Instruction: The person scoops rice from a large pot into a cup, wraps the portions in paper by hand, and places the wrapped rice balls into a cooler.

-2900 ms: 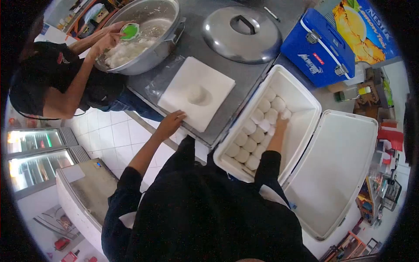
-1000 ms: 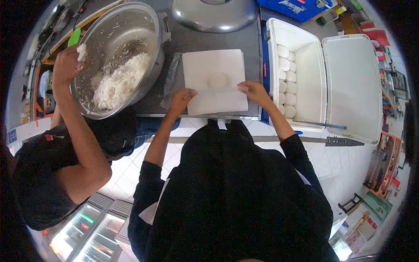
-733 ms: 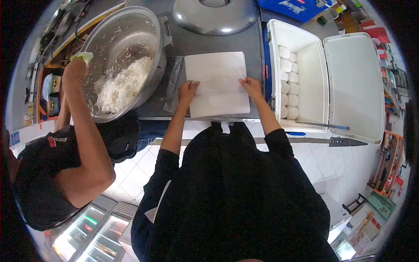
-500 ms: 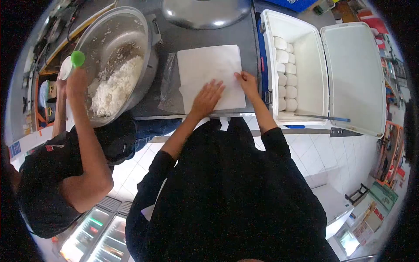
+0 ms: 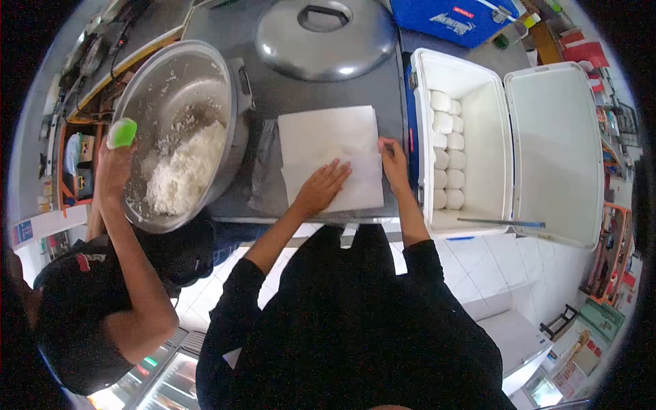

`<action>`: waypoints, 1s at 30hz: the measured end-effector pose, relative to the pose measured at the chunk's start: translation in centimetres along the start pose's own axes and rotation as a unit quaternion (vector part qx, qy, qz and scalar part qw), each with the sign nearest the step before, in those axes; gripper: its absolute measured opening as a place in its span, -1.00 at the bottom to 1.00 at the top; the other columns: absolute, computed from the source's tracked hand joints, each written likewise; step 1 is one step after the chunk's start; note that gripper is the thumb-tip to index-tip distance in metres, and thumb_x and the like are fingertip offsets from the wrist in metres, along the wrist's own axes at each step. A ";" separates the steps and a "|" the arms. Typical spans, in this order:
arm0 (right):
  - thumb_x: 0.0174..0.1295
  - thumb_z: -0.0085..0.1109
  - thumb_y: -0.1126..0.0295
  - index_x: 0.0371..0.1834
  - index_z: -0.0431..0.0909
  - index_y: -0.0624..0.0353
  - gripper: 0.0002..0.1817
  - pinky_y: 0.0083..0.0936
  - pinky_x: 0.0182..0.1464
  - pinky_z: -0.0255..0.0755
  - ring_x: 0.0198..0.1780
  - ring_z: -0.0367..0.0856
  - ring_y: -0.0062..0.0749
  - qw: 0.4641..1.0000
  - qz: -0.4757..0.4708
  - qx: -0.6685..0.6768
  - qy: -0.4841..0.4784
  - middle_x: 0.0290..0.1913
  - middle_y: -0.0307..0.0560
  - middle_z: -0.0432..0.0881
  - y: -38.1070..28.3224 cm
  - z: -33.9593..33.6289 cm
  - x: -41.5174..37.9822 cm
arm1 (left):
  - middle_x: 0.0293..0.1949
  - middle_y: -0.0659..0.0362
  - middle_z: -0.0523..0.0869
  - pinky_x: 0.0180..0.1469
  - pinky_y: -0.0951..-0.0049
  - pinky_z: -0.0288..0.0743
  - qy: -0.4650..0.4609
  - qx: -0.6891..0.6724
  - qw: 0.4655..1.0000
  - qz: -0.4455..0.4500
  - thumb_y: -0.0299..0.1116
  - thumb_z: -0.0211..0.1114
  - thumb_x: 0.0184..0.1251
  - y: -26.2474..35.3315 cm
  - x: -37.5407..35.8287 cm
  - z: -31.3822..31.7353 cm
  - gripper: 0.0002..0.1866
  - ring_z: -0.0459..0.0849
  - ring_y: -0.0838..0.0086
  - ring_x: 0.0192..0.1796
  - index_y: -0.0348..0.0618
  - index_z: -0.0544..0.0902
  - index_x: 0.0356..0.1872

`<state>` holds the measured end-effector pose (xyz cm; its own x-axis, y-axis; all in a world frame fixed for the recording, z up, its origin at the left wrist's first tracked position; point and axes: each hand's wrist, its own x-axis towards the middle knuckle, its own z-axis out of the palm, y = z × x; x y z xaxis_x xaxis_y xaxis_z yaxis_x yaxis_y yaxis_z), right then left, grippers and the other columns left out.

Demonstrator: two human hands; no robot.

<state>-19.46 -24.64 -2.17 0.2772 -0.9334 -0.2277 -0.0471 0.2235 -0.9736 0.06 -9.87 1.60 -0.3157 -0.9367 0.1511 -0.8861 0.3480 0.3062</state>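
Note:
A stack of white paper sheets lies on the dark worktop in front of me, its upper sheets slightly askew. My left hand rests flat on the stack, fingers stretched out. At the stack's right edge, my right hand has its fingers curled together, pinching the paper's edge. A thin clear plastic sheet or bag sticks out from the left side of the stack.
Left, a co-worker's hand holds a green-ended utensil by a large metal pot of rice. A metal lid lies behind. Right, an open cooler contains white rounded bundles; a blue cooler stands beyond.
The camera view has tilted up, so everything sits lower. My right hand has shifted slightly along the paper's edge; my left stays flat. The co-worker's green-ended utensil has turned.

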 end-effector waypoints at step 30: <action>0.08 0.06 0.45 -0.01 0.53 0.07 -0.65 -0.12 0.28 0.17 0.12 0.45 -0.15 0.689 -0.456 -0.562 -0.033 0.01 0.01 0.48 -12.9 5.8 -3.6 | -0.30 0.16 0.66 -0.22 0.30 0.58 -0.067 0.020 0.997 0.012 -0.37 0.15 0.21 -5.0 6.4 -6.4 -0.84 0.67 0.30 -0.22 -0.10 0.65 -0.24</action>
<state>-14.30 -22.59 11.34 0.7251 -0.5185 0.4531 -0.5273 -0.8413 -0.1189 4.65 -17.40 7.10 -0.3770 -0.9257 0.0298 -0.8900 0.3710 0.2650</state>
